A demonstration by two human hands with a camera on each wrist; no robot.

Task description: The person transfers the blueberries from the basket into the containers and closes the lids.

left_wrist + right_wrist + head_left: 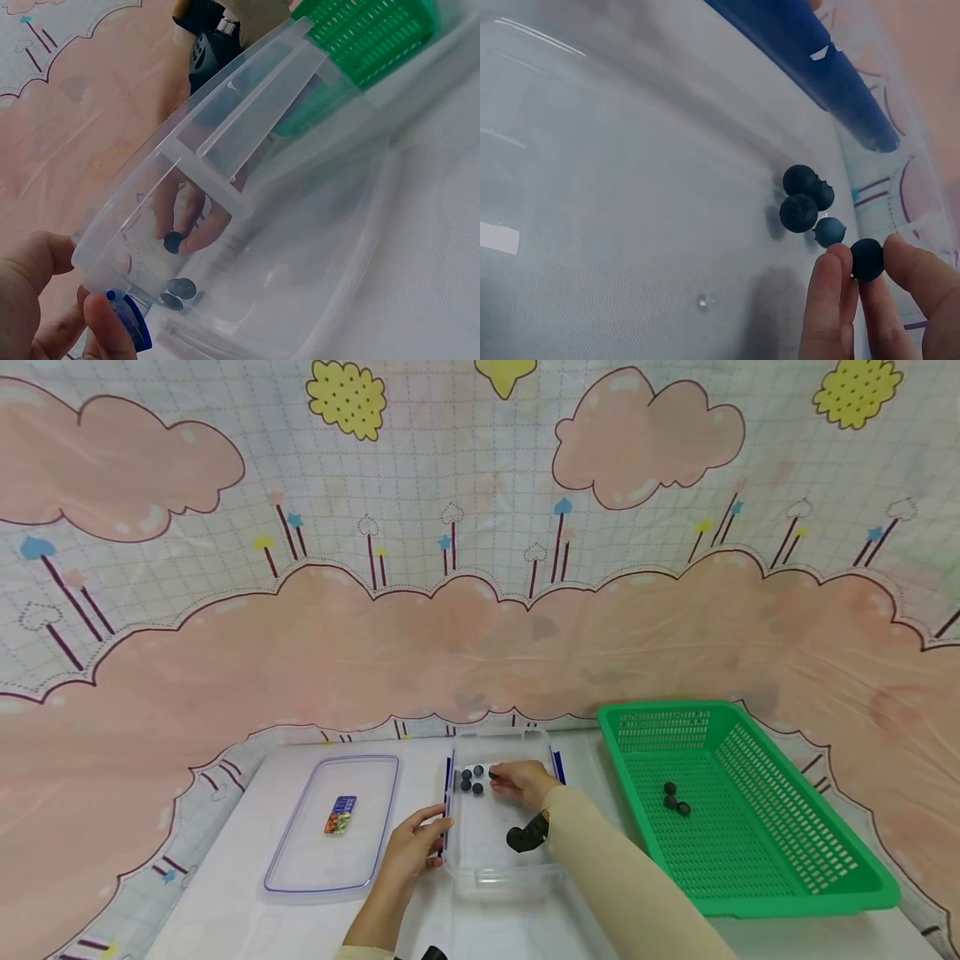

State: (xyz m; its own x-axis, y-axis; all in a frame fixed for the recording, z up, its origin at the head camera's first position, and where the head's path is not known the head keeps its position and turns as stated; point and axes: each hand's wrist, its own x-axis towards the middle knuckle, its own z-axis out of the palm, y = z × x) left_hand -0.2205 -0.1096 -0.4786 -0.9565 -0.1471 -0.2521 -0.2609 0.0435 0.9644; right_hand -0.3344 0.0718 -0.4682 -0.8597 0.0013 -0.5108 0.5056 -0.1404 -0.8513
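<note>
A blueberry point(868, 259) is inside the clear container point(487, 843), towards its far end, between the fingertips of the right hand point(527, 781), which are closed just enough to pinch it. Squeezed too hard, its skin would probably split; held too lightly, the round fruit could slip and roll. The loose blueberries point(799, 214) lie just left of it, so a careless fingertip could scatter them. The left hand point(408, 847) touches the container's left side beside a blue latch point(133, 322), fingers bent and partly apart; whether it truly grips cannot be told, and a push from it could shift the container and set the fruit rolling. Counted outward: one blueberry pinched, four loose in the container, two hands, two blue latches in sight, one container; one green basket point(720, 864) to the right, with three blueberries point(670, 802) inside; one clear lid point(352, 860) to the left, bearing one label point(341, 815); one white desk point(225, 893) beneath.
</note>
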